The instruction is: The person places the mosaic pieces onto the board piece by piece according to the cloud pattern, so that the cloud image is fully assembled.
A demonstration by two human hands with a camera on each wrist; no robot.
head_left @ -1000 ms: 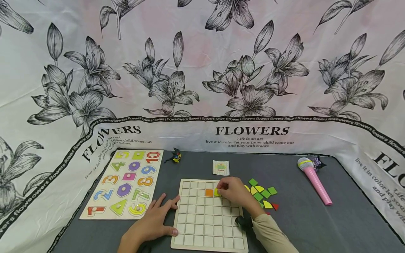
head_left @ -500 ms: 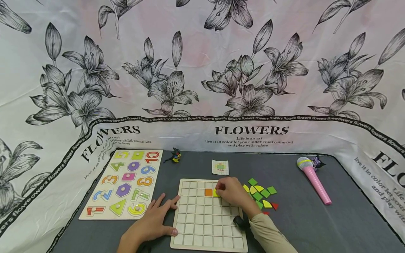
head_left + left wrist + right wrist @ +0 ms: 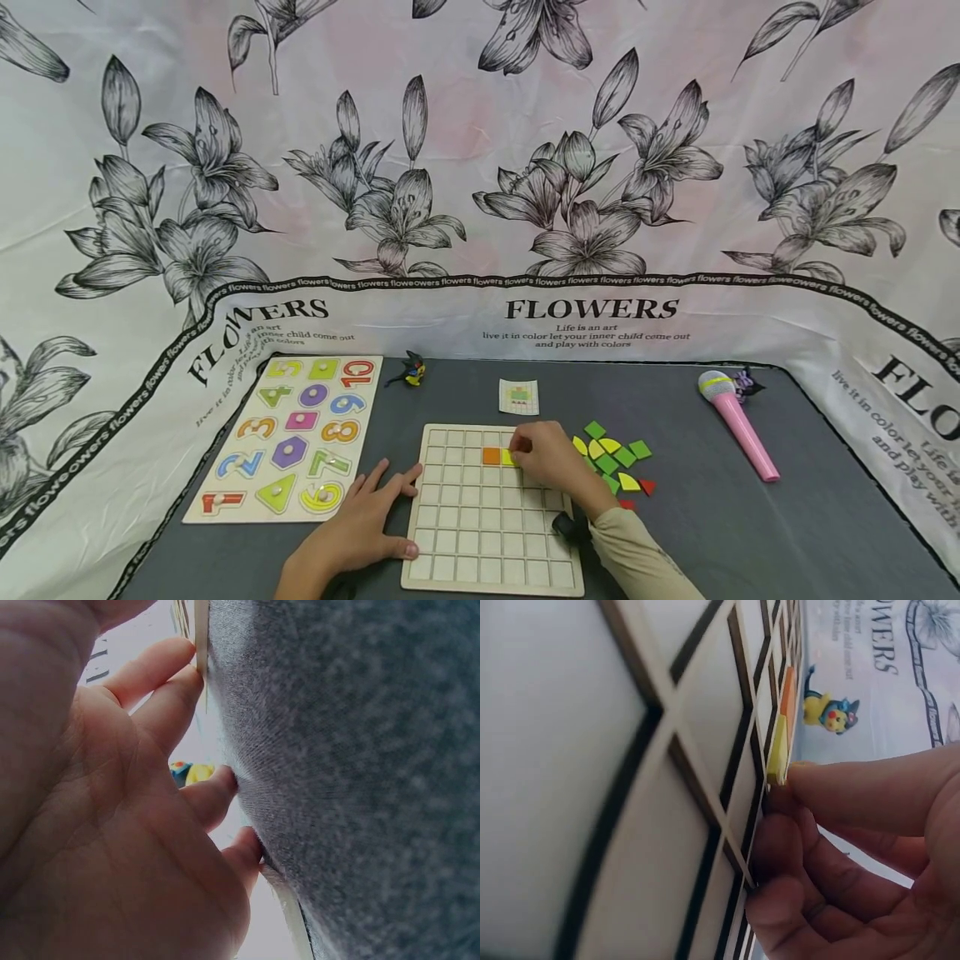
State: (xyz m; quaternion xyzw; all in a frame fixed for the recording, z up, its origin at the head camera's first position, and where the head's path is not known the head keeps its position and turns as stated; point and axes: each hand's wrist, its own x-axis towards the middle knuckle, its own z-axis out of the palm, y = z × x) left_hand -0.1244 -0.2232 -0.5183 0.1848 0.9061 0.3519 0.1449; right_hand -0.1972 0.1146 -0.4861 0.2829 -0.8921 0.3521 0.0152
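Note:
A pale wooden grid board (image 3: 472, 518) lies on the grey table. An orange square tile (image 3: 491, 456) sits in one of its upper cells. Beside that tile, a yellow tile (image 3: 507, 457) is pinched by my right hand (image 3: 553, 458); in the right wrist view, the thumb and finger meet at the near end of the yellow tile (image 3: 778, 750). My left hand (image 3: 363, 521) has its fingers spread, thumb and index finger touching the board's left edge. In the left wrist view, the left hand's fingertips (image 3: 171, 709) reach the board's rim and the cloth.
Loose green, yellow and red tiles (image 3: 625, 456) lie right of the board. Behind it is a small pattern card (image 3: 519, 397). A number puzzle board (image 3: 288, 450) lies left, a small toy figure (image 3: 412, 370) behind it. A pink microphone (image 3: 742, 429) lies far right.
The yellow tile has settled flatter beside the orange tile, and more of it shows past my right fingers. My left hand stays at the board's edge. The head view has shifted slightly.

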